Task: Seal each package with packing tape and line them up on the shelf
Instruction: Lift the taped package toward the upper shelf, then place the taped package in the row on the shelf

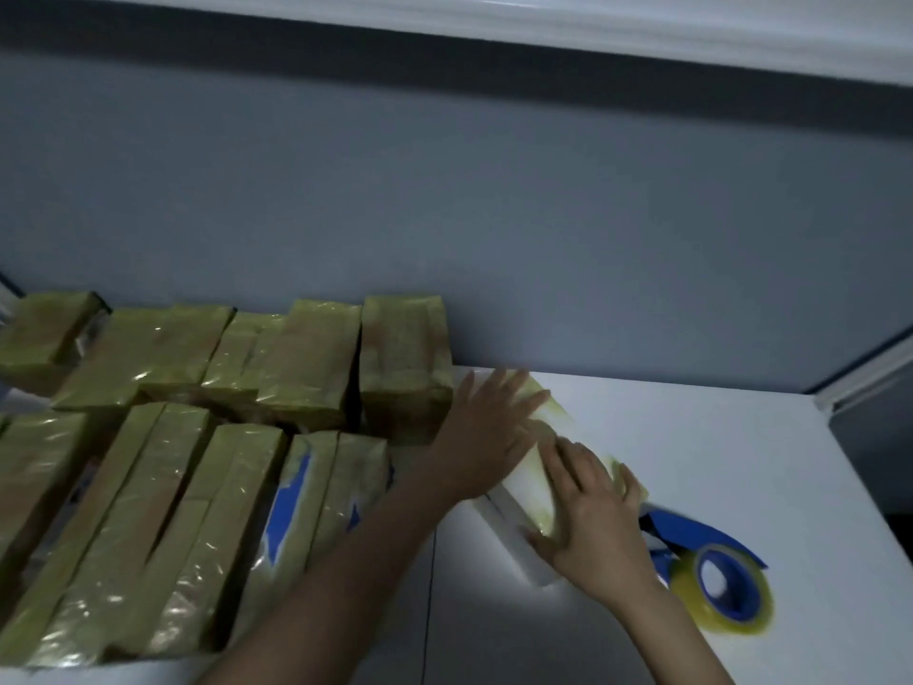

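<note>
Under the flat, spread left hand (489,427) and right hand (593,516), the taped package (518,489) seems light, boxy, slick; grasp its long sides.

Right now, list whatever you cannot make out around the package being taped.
1. Package, head view: the left hand and right hand cover most of its top, hiding the tape seam.
2. Tape dispenser: its front end sits behind the right hand and is blurred.
3. Sealed packages: cut off by the left and bottom edges, so they cannot be counted.
4. Blue print on one package: too blurred to read.
</note>
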